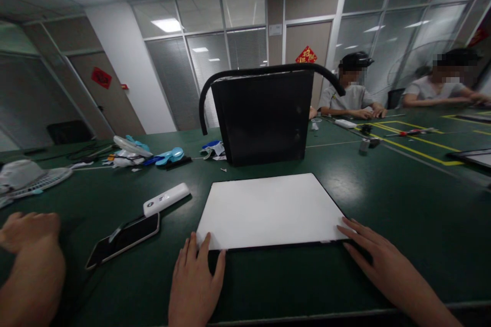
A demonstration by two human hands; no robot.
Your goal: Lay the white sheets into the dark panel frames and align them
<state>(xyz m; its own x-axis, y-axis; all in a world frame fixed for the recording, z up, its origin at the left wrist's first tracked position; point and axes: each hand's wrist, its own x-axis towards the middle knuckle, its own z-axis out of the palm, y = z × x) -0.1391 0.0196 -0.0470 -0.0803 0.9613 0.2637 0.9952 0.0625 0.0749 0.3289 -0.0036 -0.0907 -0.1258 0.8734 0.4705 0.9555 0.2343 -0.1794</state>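
A flat white rectangular panel (268,212) with a thin black border lies on the green table (276,286) in front of me. My left hand (197,278) has its fingers spread, with the fingertips at the panel's near left corner. At the near right corner, the fingers of my right hand (378,253) are stretched out and touch the panel's edge. Neither hand is closed around anything. Beyond the panel stands a large black box-like object (264,117), with a curved black tube (264,69) running across its top.
Left of the panel lie a smartphone (125,240) and a white oblong device (166,199). Another person's forearm (32,265) rests at the far left. Small clutter (132,156) and a white cap (21,176) sit behind. Two people (351,94) work at the right, near yellow tape lines (418,148).
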